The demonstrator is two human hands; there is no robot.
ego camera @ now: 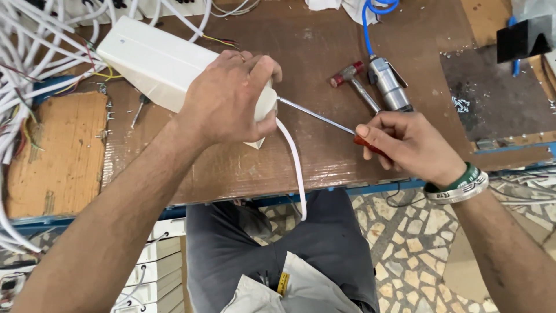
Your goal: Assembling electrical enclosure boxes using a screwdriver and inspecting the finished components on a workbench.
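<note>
— Where's the white plastic box [156, 61]?

— On the brown desk [324, 156], its near end under the left hand [229, 95], whose grip is clenched over that end.

— And the other hand?

— The right hand [408, 145] grasps the red handle of a screwdriver [324, 119] (shaft running from that grip to the box end). A white cable [295, 168] hangs just below the left grip. Beyond the right grip lie a small hammer [353, 81] and an air tool [388, 81].

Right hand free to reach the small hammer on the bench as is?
Probably not yet: the right hand is closed on the screwdriver. The small hammer lies just beyond it on the bench, with nothing between; only the grip is taken.
</note>
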